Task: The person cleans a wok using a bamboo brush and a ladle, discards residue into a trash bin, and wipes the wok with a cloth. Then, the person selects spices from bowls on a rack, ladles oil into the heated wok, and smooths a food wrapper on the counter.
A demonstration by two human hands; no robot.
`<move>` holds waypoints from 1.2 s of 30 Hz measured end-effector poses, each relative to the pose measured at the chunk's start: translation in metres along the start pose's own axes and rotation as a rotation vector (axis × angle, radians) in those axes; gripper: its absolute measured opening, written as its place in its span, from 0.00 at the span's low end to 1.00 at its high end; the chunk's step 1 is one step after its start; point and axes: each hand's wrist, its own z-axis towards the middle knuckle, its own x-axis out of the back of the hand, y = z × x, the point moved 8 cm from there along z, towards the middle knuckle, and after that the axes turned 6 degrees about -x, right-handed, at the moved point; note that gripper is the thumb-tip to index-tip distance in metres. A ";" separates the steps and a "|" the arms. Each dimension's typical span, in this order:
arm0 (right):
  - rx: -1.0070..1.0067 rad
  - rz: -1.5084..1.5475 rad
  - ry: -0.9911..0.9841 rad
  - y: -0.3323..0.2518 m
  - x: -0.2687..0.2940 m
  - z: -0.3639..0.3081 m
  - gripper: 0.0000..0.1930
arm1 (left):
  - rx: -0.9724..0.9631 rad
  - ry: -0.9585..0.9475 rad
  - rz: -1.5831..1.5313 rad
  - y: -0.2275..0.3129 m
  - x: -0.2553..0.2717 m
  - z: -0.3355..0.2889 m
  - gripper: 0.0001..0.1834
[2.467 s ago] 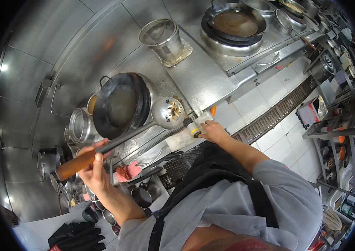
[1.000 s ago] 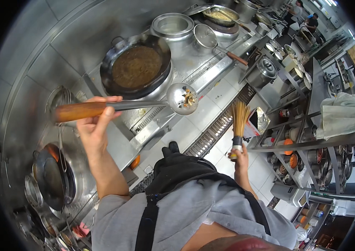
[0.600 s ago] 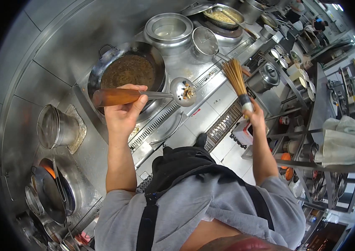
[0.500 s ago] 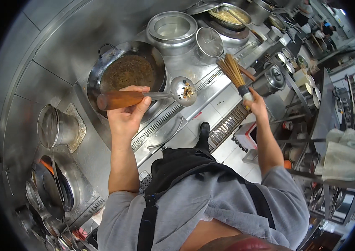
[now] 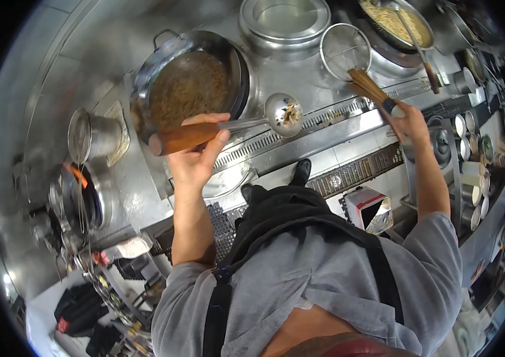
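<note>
Steel runs the whole length of the range [image 5: 282, 72], its front edge slanting up to the right, with white floor tiles [image 5: 329, 149] showing beyond that edge. And look at the left hand [image 5: 196, 156]: fingers curled firmly round the wooden handle of a ladle [image 5: 274, 117], thumb pressed along it, right in front of the wok [image 5: 236, 62] and its brown liquid. The ladle's bowl, dark and yellowish scraps inside, points right, over the slotted strip [image 5: 318, 118] along the front edge; how high it hangs is hard to tell. Across to the right hand [image 5: 411, 123], closed around the grip of a bamboo brush [image 5: 368, 87], bristles aimed up and left, over the front edge. Their tips meet the rim of a round strainer [image 5: 345, 50] from this angle; contact can't be made out. Between ladle and brush there's an open stretch of steel, and more bare metal separates wok from strainer. Tighter on the right: a lidded pot [image 5: 441, 143] sits just beside the forearm. Down below, boots [image 5: 301, 172] stand near the floor grate [image 5: 347, 178], with an open box [image 5: 366, 208] on its near side.
</note>
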 end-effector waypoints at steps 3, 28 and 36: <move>0.148 -0.024 0.020 0.013 -0.014 0.027 0.26 | -0.074 -0.053 0.059 -0.001 -0.019 0.005 0.14; -0.305 -0.146 0.117 0.023 -0.105 -0.032 0.33 | -0.071 -0.106 0.110 -0.027 -0.028 0.004 0.12; -0.049 -0.066 -0.029 -0.030 -0.068 -0.062 0.30 | -0.070 -0.080 0.073 -0.025 -0.012 -0.003 0.12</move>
